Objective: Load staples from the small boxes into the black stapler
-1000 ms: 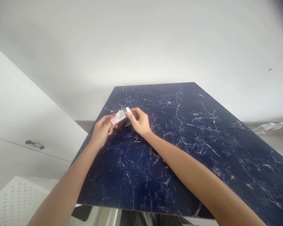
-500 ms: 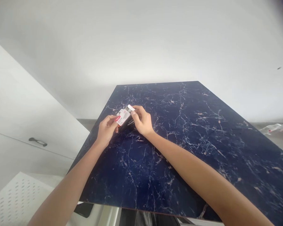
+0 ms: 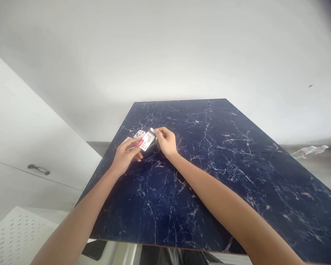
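Note:
A small white-and-red cardboard box (image 3: 146, 142) is tilted between my two hands above the dark blue marbled table (image 3: 209, 147). My left hand (image 3: 126, 154) grips its lower left end, thumb and fingers closed on it. At the upper right end, my right hand (image 3: 167, 141) pinches the box by its raised end flap. Behind it, partly covered by the box and my left fingers, lies another white-and-red printed piece (image 3: 139, 133). Something dark shows under the box near my right fingers, too small to make out.
A pale wall (image 3: 165, 55) stands behind the table. To the left is a white cabinet with a dark handle (image 3: 38, 169), above a white perforated panel (image 3: 19, 232). A clear plastic bottle (image 3: 309, 151) lies beyond the table's right edge.
The box has turned slightly and its end flap shows less. More of the white-and-red piece behind it is visible. Both hands stay on the box; the view has shifted a little.

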`<state>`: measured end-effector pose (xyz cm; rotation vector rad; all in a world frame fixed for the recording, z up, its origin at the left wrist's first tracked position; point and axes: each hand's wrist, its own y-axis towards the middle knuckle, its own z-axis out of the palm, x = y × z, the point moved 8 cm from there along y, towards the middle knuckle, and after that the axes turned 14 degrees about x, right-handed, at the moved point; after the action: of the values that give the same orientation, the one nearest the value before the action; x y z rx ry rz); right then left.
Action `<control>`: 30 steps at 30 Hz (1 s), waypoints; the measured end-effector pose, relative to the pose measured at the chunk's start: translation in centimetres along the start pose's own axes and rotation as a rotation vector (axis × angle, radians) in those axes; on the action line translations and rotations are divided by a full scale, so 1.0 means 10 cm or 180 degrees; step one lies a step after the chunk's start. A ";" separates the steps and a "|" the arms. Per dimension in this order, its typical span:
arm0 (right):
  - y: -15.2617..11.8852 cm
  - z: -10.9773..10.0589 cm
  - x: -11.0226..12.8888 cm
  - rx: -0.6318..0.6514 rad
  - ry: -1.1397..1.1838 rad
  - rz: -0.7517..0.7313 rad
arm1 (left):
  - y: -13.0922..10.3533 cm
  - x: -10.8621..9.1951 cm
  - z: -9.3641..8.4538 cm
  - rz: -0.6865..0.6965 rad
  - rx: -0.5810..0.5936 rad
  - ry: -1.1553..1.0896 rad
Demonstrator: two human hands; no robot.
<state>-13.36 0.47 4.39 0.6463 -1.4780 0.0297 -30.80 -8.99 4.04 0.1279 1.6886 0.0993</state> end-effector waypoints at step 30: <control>-0.08 0.29 0.18 0.1002 -0.0352 -0.0232 | -0.17 -0.43 0.21 0.0954 0.0010 0.2013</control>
<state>-15.46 -2.11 5.59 0.9690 -1.5699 0.1752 -28.23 -11.31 7.74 0.3828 2.2896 0.3942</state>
